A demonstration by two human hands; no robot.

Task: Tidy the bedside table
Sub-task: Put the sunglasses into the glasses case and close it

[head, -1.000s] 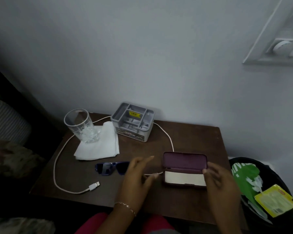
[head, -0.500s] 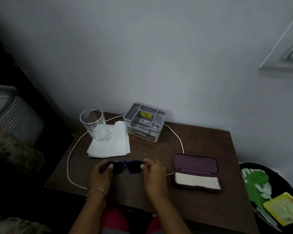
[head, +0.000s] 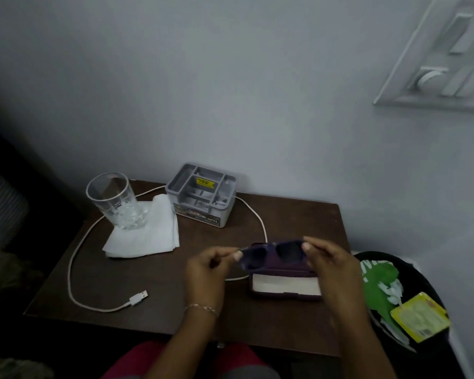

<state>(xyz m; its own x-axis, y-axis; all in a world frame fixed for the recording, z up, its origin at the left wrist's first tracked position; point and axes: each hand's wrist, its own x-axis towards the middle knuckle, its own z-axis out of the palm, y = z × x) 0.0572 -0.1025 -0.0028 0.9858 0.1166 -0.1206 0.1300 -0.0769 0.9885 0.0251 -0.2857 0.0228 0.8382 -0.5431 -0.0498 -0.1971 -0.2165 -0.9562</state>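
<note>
Dark blue sunglasses (head: pixel 271 254) hang in the air just above the open purple glasses case (head: pixel 285 287), which lies on the brown bedside table (head: pixel 159 291). My left hand (head: pixel 205 269) pinches the sunglasses' left end and my right hand (head: pixel 331 266) pinches the right end. The case's pale lining faces up; its lid is mostly hidden behind the sunglasses and my right hand.
A clear glass (head: pixel 115 201) stands on a folded white napkin (head: pixel 145 233) at the back left. A grey compartment organiser (head: pixel 201 198) sits at the back. A white USB cable (head: pixel 74 272) loops across the table. A black bin (head: pixel 394 302) with wrappers stands at the right.
Both hands took hold of the sunglasses on the table, lifted them and carried them to the right, over the open case.
</note>
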